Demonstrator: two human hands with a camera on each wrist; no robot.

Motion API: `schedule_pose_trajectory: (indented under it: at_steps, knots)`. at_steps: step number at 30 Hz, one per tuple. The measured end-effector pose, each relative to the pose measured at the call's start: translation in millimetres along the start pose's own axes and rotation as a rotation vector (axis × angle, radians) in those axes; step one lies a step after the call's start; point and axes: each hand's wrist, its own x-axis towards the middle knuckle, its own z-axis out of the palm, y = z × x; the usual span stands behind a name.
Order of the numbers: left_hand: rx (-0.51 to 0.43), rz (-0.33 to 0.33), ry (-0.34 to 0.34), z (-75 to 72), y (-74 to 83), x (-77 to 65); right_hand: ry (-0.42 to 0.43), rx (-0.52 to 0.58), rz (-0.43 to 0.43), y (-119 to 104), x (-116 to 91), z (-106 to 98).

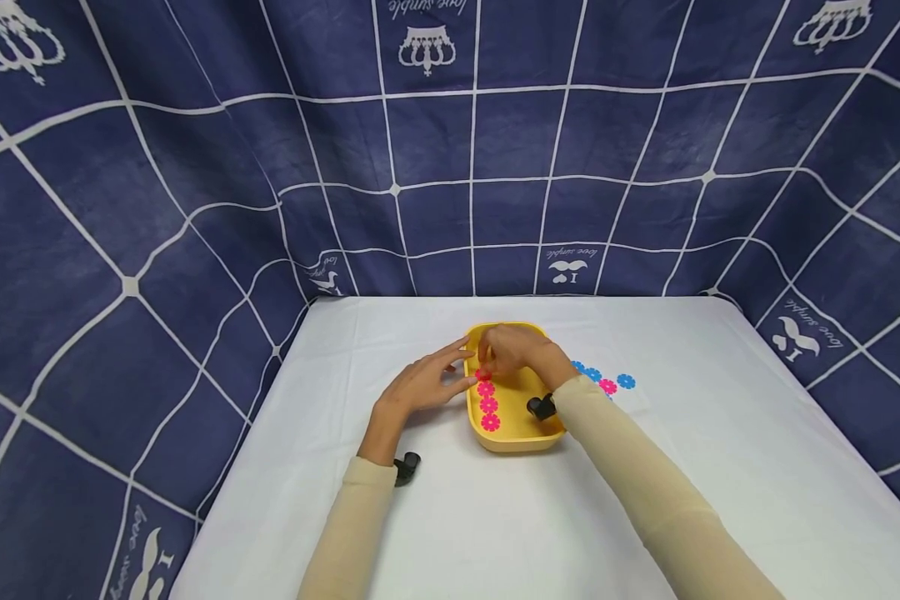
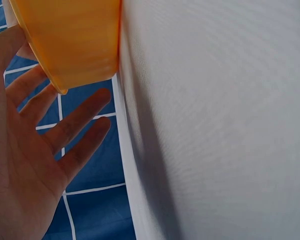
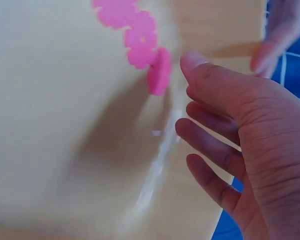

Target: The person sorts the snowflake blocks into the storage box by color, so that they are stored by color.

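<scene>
A pink flower (image 3: 160, 72) tilts beside right-hand fingers (image 3: 208, 146).

1. Your head view looks forward and down from farthest off, across the white-covered table (image 1: 495, 525) to the navy grid curtain (image 1: 435, 133).
2. Your left-wrist view, close and turned sideways, faces the outside of the yellow tray (image 2: 75, 45) past your left hand (image 2: 32, 155).
3. Your right-wrist view looks closely inside it.
4. All three share the tray; head and right wrist share pink flower pieces (image 3: 140, 49).

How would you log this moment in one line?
left hand: at yellow tray, left side | right hand: in tray, near row of pink flower pieces | blue pieces: on table, right of tray
</scene>
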Motion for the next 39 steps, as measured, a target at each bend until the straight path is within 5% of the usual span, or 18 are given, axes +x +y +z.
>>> schedule_pose_trajectory:
  at_steps: [20,39]
  knots:
    - [-0.021,-0.001,-0.003,-2.7,-2.0,-0.3,0.268,0.157,0.116,3,-27,-8]
    - [-0.009,-0.011,-0.011,5.4,2.5,-5.7,0.48,0.308,0.175,4,-61,8]
